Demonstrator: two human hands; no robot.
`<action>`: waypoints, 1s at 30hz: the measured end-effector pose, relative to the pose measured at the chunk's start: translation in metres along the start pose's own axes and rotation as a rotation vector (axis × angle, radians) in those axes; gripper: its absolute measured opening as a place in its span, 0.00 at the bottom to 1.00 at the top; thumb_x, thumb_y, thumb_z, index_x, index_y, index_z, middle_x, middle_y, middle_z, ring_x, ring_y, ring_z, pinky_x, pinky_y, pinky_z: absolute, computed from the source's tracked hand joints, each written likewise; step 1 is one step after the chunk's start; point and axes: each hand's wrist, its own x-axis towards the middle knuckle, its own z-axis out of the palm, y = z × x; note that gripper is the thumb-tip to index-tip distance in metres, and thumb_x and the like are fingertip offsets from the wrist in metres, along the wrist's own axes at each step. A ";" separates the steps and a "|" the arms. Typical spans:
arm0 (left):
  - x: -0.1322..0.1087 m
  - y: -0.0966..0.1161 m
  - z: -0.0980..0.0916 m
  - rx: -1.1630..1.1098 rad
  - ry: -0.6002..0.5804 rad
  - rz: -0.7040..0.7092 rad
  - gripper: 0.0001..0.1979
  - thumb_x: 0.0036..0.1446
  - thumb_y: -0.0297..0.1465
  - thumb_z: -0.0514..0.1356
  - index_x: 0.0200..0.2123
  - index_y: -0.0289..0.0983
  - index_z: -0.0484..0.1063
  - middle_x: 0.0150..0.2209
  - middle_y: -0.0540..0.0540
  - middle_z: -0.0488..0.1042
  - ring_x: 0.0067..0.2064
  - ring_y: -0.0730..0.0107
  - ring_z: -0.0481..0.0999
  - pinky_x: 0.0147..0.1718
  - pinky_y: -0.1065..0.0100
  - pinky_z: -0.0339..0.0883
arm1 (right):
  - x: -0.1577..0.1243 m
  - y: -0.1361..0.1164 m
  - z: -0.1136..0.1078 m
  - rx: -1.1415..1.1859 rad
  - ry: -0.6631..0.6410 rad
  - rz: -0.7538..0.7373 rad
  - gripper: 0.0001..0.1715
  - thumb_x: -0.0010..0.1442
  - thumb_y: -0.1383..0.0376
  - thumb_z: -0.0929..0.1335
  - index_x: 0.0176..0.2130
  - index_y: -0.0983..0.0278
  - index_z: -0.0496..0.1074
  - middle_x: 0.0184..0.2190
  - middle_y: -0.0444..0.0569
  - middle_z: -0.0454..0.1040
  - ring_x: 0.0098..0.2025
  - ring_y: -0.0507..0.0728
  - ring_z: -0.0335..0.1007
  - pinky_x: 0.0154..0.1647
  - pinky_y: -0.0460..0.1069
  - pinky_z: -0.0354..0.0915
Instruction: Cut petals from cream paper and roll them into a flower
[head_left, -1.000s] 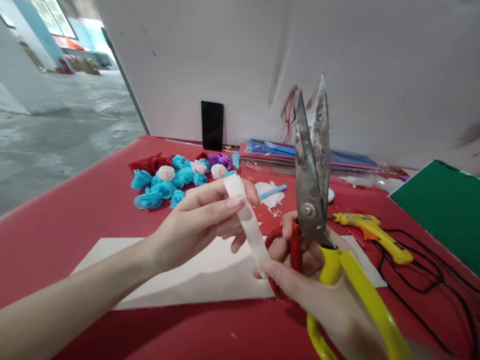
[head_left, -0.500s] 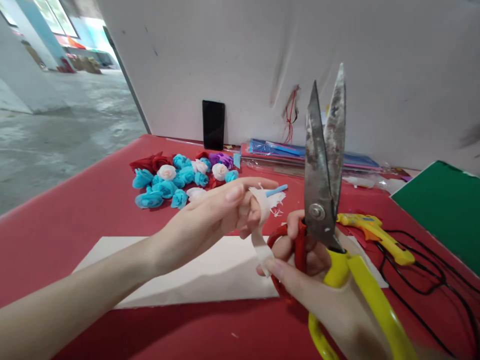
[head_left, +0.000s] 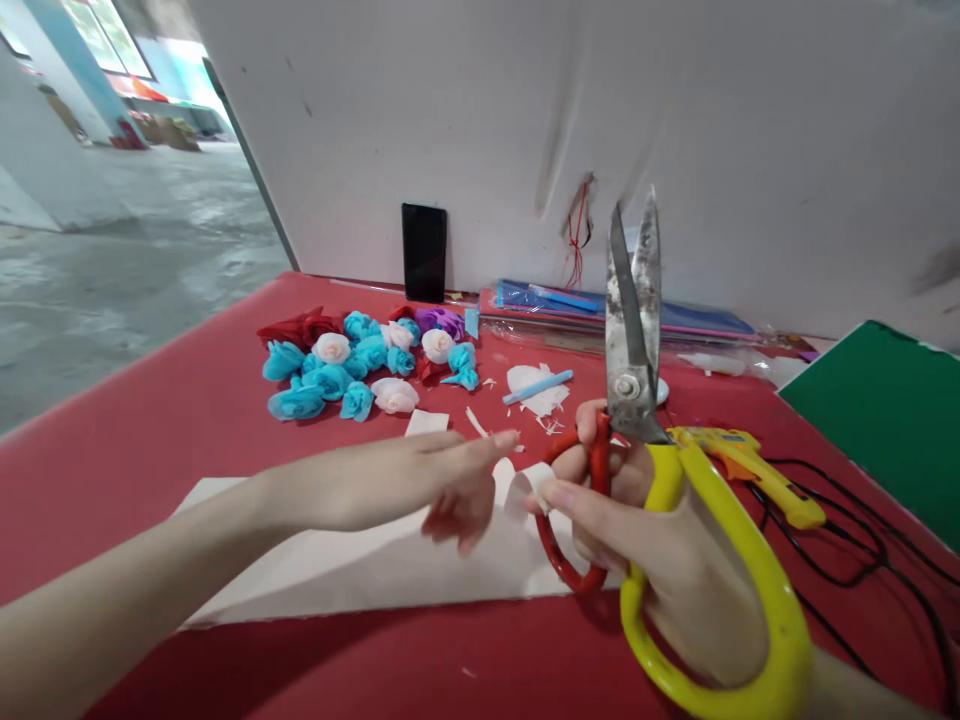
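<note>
My right hand (head_left: 637, 530) has its fingers in the handles of a pair of large scissors (head_left: 632, 330), one handle red and one wrapped in yellow. The worn blades point up and stand slightly apart. Between thumb and finger the same hand pinches a curled white paper strip (head_left: 538, 480). Just left of the strip is my left hand (head_left: 457, 485), somewhat blurred, its fingers apart and nothing visible in them. Whether it touches the strip I cannot tell. Beneath both hands lies a long white sheet (head_left: 360, 570) on the red table (head_left: 375, 670).
Blue, white, red and purple paper roses (head_left: 360, 365) are heaped at the left back. A pale blue stick (head_left: 538, 387) rests on white scraps. On the right are a yellow glue gun (head_left: 750, 470) with black cord and a green board (head_left: 892, 420). A phone (head_left: 424, 252) leans against the wall.
My left hand has come down and toward me, off the strip's upper end. The strip now curls close to my right hand. The scissors have dropped a little, and the blue stick is uncovered.
</note>
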 end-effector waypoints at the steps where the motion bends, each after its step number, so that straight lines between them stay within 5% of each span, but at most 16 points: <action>1: 0.001 0.003 0.002 -0.037 -0.140 0.014 0.29 0.62 0.41 0.38 0.21 0.37 0.70 0.19 0.50 0.64 0.22 0.71 0.62 0.30 0.71 0.59 | 0.001 0.001 -0.001 -0.018 0.002 -0.012 0.11 0.53 0.64 0.69 0.35 0.63 0.63 0.24 0.40 0.65 0.19 0.45 0.55 0.19 0.41 0.56; 3: 0.005 0.005 0.007 -0.143 -0.252 0.070 0.29 0.63 0.41 0.35 0.23 0.37 0.69 0.17 0.51 0.61 0.22 0.71 0.61 0.32 0.70 0.59 | 0.004 0.005 -0.002 -0.030 0.002 -0.047 0.10 0.54 0.62 0.68 0.34 0.64 0.64 0.23 0.39 0.65 0.20 0.45 0.55 0.20 0.41 0.57; 9: 0.019 -0.008 0.021 -0.516 0.023 0.193 0.26 0.62 0.44 0.35 0.24 0.36 0.63 0.19 0.53 0.57 0.22 0.74 0.53 0.24 0.70 0.52 | 0.007 0.019 -0.002 -0.032 0.034 -0.081 0.13 0.52 0.60 0.70 0.35 0.63 0.64 0.22 0.38 0.64 0.21 0.45 0.59 0.20 0.39 0.59; 15: 0.008 0.006 0.020 -0.293 0.223 0.321 0.17 0.61 0.38 0.46 0.25 0.36 0.65 0.23 0.54 0.58 0.24 0.76 0.57 0.25 0.72 0.54 | 0.005 0.013 0.007 0.055 0.049 -0.113 0.12 0.50 0.67 0.70 0.34 0.62 0.62 0.22 0.37 0.66 0.17 0.42 0.58 0.14 0.38 0.52; 21: 0.004 0.005 0.016 -0.206 0.339 0.372 0.16 0.62 0.35 0.46 0.22 0.37 0.60 0.21 0.56 0.57 0.22 0.77 0.55 0.22 0.74 0.53 | 0.006 0.017 0.012 0.109 0.004 -0.106 0.16 0.46 0.73 0.69 0.32 0.61 0.60 0.19 0.35 0.65 0.24 0.46 0.68 0.24 0.38 0.63; 30: 0.001 0.002 0.009 -0.238 0.364 0.424 0.18 0.63 0.37 0.45 0.22 0.37 0.58 0.22 0.55 0.54 0.23 0.77 0.53 0.22 0.74 0.51 | 0.000 0.015 0.015 0.043 -0.009 -0.124 0.15 0.48 0.76 0.68 0.30 0.61 0.59 0.19 0.34 0.64 0.17 0.41 0.58 0.21 0.35 0.60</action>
